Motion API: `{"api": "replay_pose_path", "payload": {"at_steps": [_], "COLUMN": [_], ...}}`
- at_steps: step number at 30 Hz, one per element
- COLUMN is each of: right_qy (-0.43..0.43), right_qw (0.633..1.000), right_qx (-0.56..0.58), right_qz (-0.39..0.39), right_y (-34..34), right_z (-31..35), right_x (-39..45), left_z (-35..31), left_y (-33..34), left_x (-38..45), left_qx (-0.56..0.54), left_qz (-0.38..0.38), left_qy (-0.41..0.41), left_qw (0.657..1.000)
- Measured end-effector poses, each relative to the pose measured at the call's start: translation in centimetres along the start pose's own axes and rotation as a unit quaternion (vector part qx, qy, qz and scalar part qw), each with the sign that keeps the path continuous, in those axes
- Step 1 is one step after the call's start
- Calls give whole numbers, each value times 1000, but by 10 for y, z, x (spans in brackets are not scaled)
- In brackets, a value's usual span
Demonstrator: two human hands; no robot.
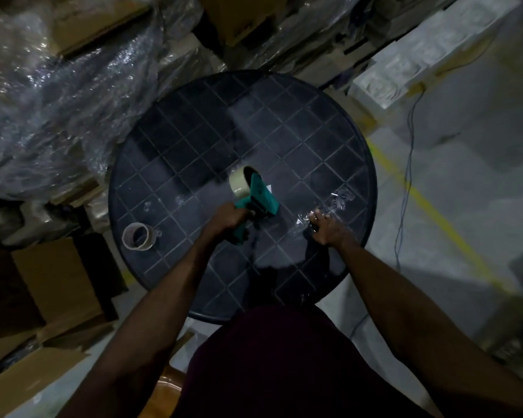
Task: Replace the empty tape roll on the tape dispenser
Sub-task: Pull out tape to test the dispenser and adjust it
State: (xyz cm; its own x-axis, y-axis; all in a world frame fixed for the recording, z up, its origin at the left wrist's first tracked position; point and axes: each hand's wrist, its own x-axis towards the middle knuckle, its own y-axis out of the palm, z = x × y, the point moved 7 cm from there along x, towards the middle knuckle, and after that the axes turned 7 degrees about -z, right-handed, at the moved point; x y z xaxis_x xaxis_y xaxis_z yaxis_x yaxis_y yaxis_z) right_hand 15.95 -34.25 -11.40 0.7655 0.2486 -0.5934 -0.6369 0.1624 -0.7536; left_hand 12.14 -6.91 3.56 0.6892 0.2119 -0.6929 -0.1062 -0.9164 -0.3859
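My left hand (pixel 228 220) is wrapped around the handle of a teal tape dispenser (pixel 261 197), held just above the round dark table (pixel 169 137). A pale full tape roll (pixel 240 184) sits on the dispenser's hub at its far end. My right hand (pixel 325 227) rests on the table to the dispenser's right, its fingertips on a shiny strip of clear tape (pixel 334 203) stuck to the tabletop. An empty cardboard tape core (pixel 137 236) stands near the table's left edge.
Plastic-wrapped stacks (pixel 58 110) crowd the far left. Flattened cardboard boxes (pixel 52 285) lie on the floor at the left. White foam blocks (pixel 429 52) stand at the far right, with a thin cable (pixel 406 176) and a yellow floor line (pixel 429 212).
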Motion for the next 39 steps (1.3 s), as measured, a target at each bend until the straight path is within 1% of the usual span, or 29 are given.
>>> {"api": "replay_pose_path", "payload": {"at_steps": [2, 5, 6, 8, 11, 12, 13, 15, 16, 17, 19, 23, 26, 30, 32, 36, 39], "right_qy": [14, 11, 0, -14, 15, 33, 56, 113, 145, 163, 170, 167, 181, 187, 192, 209, 204], "right_qw": [999, 990, 984, 965, 930, 911, 885, 819, 788, 766, 738, 742, 720, 702, 701, 714, 718], "right_qx": [32, 73, 111, 215, 334, 379, 439, 554, 595, 622, 653, 649, 670, 687, 687, 668, 662], "right_qz": [-23, -116, -138, -151, -155, -156, -145, -96, -58, -24, 13, 24, 13, 28, 27, -25, -70], "right_y": [-4, -7, -5, 3, 22, 27, 30, 28, 22, 17, 4, -15, -22, -26, -29, -34, -37], "right_z": [2, 18, 30, 57, 87, 94, 99, 112, 120, 127, 133, 142, 148, 160, 167, 172, 177], "right_x": [-3, -21, -29, -45, -52, -50, -49, -51, -55, -57, -55, -46, -45, -44, -47, -45, -41], "left_z": [14, 32, 39, 53, 62, 63, 66, 76, 81, 86, 91, 95, 100, 106, 107, 112, 116], "left_y": [-4, -5, -5, -4, -4, -2, 0, 2, 4, 5, 7, 10, 11, 12, 12, 11, 12], "left_x": [-3, -6, -6, -6, -12, -15, -17, -16, -16, -16, -21, -25, -28, -33, -35, -38, -39], "left_qx": [-76, -140, -161, -205, -240, -247, -256, -273, -280, -286, -294, -327, -329, -340, -349, -334, -316], "left_qz": [0, 10, 15, 26, 39, 52, 68, 91, 99, 106, 115, 125, 141, 158, 167, 191, 212], "left_qy": [-26, -39, -51, -74, -94, -99, -105, -123, -134, -144, -153, -152, -144, -145, -144, -145, -144], "left_qw": [997, 989, 986, 976, 965, 962, 958, 950, 945, 941, 936, 924, 922, 916, 911, 912, 913]}}
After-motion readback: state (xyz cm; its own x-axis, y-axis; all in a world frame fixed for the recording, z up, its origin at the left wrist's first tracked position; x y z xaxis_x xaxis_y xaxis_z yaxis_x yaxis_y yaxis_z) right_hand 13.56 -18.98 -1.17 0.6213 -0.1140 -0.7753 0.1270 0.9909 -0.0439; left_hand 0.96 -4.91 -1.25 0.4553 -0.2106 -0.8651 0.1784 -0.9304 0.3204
